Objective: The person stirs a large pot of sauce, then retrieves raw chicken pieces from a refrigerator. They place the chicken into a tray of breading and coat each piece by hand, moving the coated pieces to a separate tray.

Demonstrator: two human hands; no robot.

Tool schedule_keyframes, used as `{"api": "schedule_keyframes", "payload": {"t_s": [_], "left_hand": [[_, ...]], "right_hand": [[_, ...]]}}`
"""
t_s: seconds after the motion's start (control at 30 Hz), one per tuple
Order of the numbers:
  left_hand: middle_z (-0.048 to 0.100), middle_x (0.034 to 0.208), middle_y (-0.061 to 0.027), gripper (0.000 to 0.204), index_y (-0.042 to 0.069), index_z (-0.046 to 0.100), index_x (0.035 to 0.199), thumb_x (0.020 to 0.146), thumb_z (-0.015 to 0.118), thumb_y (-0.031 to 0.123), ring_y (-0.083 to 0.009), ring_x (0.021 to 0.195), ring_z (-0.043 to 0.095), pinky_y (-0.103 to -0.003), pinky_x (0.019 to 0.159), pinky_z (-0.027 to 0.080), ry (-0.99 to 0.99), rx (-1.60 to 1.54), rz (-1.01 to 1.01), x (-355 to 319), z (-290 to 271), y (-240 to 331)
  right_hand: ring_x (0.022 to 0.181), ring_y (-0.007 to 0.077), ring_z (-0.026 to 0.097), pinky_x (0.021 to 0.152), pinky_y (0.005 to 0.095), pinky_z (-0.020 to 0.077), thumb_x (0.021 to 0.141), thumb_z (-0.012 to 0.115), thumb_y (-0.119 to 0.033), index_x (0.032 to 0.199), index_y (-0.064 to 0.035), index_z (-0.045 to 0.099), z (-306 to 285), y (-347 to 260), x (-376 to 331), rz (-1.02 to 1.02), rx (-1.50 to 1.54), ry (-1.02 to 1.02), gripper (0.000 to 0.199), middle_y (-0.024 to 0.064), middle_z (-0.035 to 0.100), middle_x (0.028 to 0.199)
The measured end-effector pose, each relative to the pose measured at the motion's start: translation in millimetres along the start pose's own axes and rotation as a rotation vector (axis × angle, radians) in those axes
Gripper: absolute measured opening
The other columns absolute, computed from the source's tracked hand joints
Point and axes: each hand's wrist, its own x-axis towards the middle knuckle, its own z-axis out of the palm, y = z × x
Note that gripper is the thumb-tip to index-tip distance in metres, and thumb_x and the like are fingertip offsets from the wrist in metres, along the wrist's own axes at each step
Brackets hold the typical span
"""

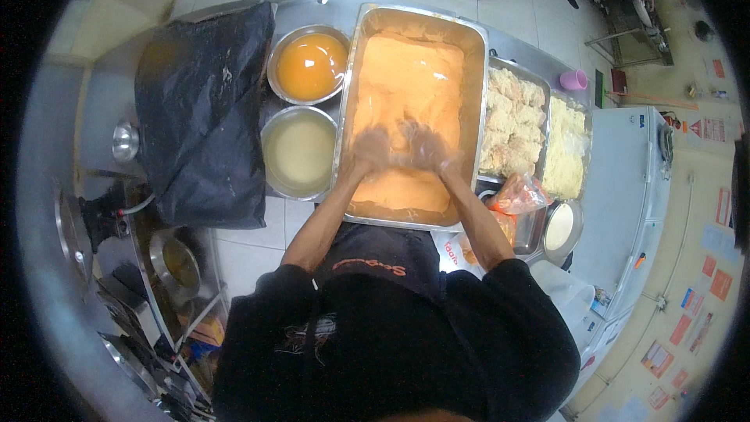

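A deep metal tray in front of me holds a thick layer of orange flour-like powder. Both hands are down in the powder near the middle of the tray, side by side. My left hand is smeared by motion, and so is my right hand; both seem to wear thin clear gloves. Whether anything lies between the fingers cannot be made out. Left of the tray stand a steel bowl of orange-yellow liquid and, nearer me, a bowl of pale cloudy liquid.
A black cover spreads over something at the left. Right of the tray are a tray of pale coated pieces, another pale-filled tray, a plastic bag of orange contents, a bowl of cream-coloured stuff and a pink cup.
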Motion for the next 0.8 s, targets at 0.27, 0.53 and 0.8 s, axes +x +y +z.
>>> {"api": "schedule_keyframes", "payload": {"t_s": [0.27,0.53,0.8], "left_hand": [[0.066,0.096,-0.0224,0.026,-0.001,0.066,0.094,0.073,0.058,0.013,-0.0372,0.093,0.065,-0.045,0.081,0.052,-0.356,-0.072,-0.033,-30.7,30.2,5.4],[0.063,0.107,-0.0233,0.031,0.001,0.060,0.107,0.079,0.055,0.013,-0.0373,0.100,0.062,-0.048,0.083,0.049,-0.201,-0.172,-0.216,-24.6,31.4,2.0],[0.066,0.092,-0.0241,0.032,-0.004,0.065,0.097,0.084,0.056,0.024,-0.0419,0.088,0.063,-0.048,0.079,0.050,0.237,-0.135,0.064,13.5,-18.1,-36.6]], "right_hand": [[0.096,0.0361,0.063,0.083,0.0460,0.0508,0.056,0.079,-0.040,0.114,-0.0045,0.061,0.7,-13.2,-14.3,-0.035,0.189,-0.463,0.070,0.0212,0.065,0.107],[0.091,0.0375,0.065,0.080,0.0460,0.0518,0.071,0.068,-0.043,0.098,0.0000,0.066,2.6,-34.3,-16.1,0.278,0.188,-0.290,0.050,0.0223,0.067,0.097],[0.084,0.0390,0.064,0.079,0.0413,0.0517,0.080,0.068,-0.025,0.114,0.0027,0.051,-11.6,33.5,-14.5,-0.075,0.156,0.529,0.046,0.0247,0.064,0.090]]}}
